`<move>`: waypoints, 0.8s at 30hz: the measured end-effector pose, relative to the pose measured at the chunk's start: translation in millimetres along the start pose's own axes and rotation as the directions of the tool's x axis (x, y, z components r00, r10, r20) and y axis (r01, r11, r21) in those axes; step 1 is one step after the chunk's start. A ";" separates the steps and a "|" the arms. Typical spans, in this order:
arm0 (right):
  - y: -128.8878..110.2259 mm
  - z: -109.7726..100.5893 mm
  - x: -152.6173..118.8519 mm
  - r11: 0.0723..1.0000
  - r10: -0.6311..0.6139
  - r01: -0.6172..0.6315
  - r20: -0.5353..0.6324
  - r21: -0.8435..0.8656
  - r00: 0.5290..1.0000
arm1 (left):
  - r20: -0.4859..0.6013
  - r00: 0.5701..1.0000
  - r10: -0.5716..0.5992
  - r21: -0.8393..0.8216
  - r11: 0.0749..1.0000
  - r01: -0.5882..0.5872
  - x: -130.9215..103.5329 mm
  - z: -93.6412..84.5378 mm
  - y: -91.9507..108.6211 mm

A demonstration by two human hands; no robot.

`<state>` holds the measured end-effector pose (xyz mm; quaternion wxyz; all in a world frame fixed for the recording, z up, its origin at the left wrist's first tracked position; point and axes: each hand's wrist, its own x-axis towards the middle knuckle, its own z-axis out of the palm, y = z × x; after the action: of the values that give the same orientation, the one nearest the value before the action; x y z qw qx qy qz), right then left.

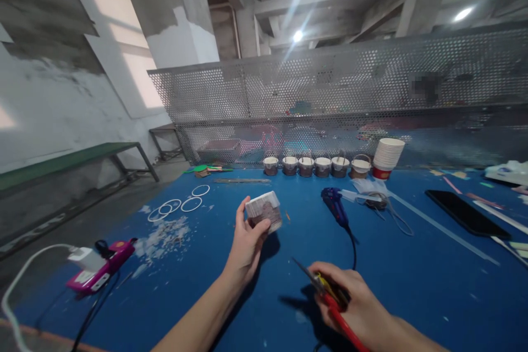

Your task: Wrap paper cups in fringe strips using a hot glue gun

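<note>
My left hand point(247, 242) grips a small paper cup point(266, 212), tilted and raised above the blue table. The cup has a white band along its top and a brownish-grey covering below. My thumb presses on its near side and my fingers go behind it. In my right hand point(355, 297) are red-handled scissors point(336, 308) with a yellow part near the grip. Their dark pointed tip is directed up and left, apart from the cup. A thin orange-brown scrap point(287, 215) lies just right of the cup.
Several small covered cups point(306, 167) line the table's back edge beside stacked paper cups point(388, 155). A blue glue gun point(335, 206) with its cord lies right of centre, a black phone point(466, 212) farther right. White rings point(192, 204) and a magenta power strip point(103, 267) are left.
</note>
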<state>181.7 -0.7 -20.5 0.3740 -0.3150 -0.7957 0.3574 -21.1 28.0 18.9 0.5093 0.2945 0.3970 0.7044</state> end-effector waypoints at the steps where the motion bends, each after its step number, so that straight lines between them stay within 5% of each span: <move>1: 0.4 -4.2 -1.4 0.999 0.015 -0.015 0.001 -0.028 1.000 | 0.000 1.000 -0.001 -0.014 1.000 0.001 -0.3 0.5 0.6; 5: -2.6 -16.7 2.3 0.992 0.076 -0.088 -0.126 -0.093 0.989 | 0.029 0.999 -0.013 -0.035 0.999 0.014 -3.2 1.6 1.9; 9: -9.5 -17.8 14.4 0.962 0.272 -0.255 -0.238 0.100 0.932 | 0.109 0.992 -0.064 -0.007 0.998 0.065 -6.5 1.0 1.4; 19: -12.2 7.8 37.2 0.677 0.553 -0.342 -0.144 0.651 0.821 | 0.204 0.975 -0.093 0.145 0.987 0.064 -11.2 1.5 -15.9; 24: -9.1 16.9 36.2 0.554 0.570 -0.277 -0.115 0.785 0.814 | 0.242 0.964 -0.111 0.227 0.972 0.055 -20.0 4.0 -25.5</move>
<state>146.8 16.5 -7.6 0.5063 -0.3811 -0.3969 0.6640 0.7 14.3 -1.2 0.5495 0.4191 0.4157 0.5913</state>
